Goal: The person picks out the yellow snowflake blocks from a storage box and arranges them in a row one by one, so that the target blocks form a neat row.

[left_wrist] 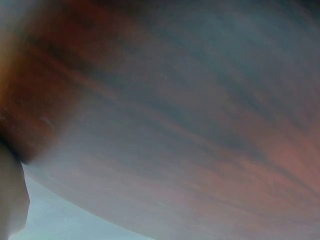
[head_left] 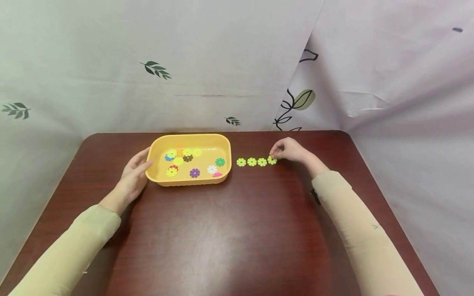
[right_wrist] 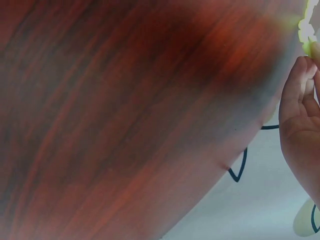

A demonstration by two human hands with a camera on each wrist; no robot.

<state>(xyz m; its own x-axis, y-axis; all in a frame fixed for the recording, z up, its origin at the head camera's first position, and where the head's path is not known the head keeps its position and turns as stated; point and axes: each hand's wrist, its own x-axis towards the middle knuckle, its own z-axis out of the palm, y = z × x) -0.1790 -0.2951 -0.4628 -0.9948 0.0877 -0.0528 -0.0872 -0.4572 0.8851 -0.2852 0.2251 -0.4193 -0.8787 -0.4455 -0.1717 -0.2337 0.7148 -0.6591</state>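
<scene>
My left hand (head_left: 134,177) grips the left end of a yellow plastic basin (head_left: 189,182), its thumb by the rim and its fingers along the outer wall. My right hand (head_left: 290,149) pinches a yellow-green snowflake disc (head_left: 272,160) at the right end of a row, just over or on the table. To its left lie three matching notched discs (head_left: 252,162), side by side. In the right wrist view, the right hand (right_wrist: 302,115) and part of its disc (right_wrist: 306,30) show at the right edge. Only a bit of the left hand (left_wrist: 12,195) appears in the left wrist view.
Several discs lie inside the basin, among them a purple disc (head_left: 194,173), a green disc (head_left: 220,162) and a white disc (head_left: 212,169). The dark red wooden table (head_left: 218,238) meets a pale cloth backdrop (head_left: 207,82) with leaf prints along its far edge.
</scene>
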